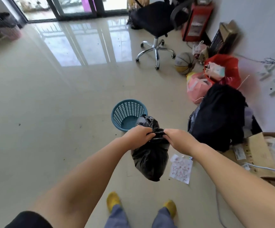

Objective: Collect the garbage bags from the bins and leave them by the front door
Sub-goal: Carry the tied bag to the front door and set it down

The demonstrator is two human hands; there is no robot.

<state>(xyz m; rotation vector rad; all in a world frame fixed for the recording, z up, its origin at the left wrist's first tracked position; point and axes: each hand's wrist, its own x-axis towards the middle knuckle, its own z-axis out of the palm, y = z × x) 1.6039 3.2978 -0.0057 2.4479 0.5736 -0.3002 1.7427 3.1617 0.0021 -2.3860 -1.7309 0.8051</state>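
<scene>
A black garbage bag (150,159) hangs in the air in front of me, bulging at the bottom. My left hand (139,134) grips the twisted top of the bag from the left. My right hand (177,137) grips the same neck from the right, so the plastic is stretched tight between both hands. Just behind the bag, a blue perforated plastic bin (126,113) stands on the floor with nothing visible inside it.
To the right lie a large black bag (219,116), pink and red bags (197,88), a basketball (184,63), cardboard (256,152) and a printed sheet (181,168). A black office chair (154,25) stands at the back by glass doors (71,7). Another basket (10,31) sits far left.
</scene>
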